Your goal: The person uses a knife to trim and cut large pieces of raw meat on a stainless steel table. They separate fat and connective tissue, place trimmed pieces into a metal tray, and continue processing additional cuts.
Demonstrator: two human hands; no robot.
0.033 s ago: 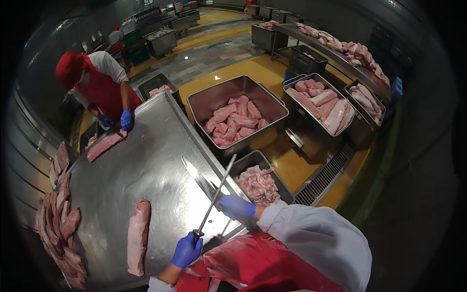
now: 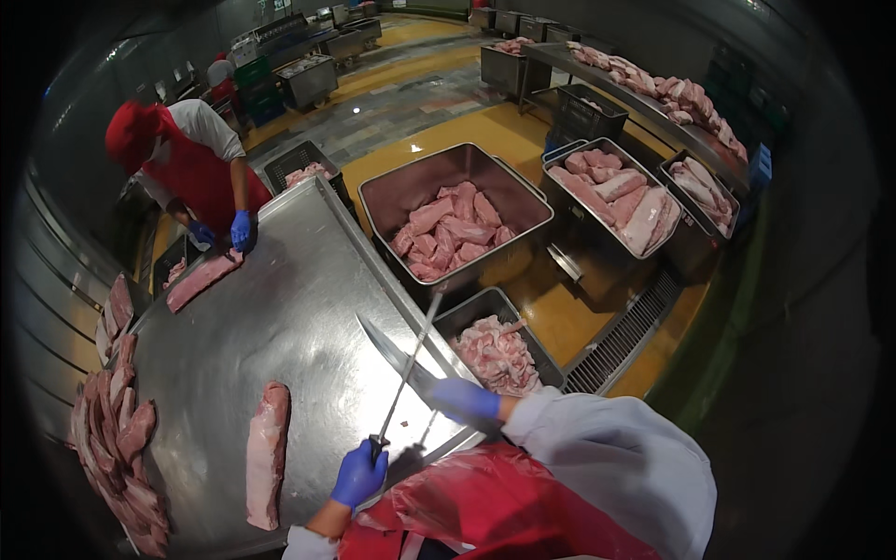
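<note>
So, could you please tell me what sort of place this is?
It looks like a meat-processing room: a long cut of raw meat lies on the metal table, a large metal bin holds meat chunks, and the right hand holds a knife.

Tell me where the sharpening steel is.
In the head view, the sharpening steel is below and slightly left of centre, held in the left hand and slanting up and rightward across the knife.
</note>
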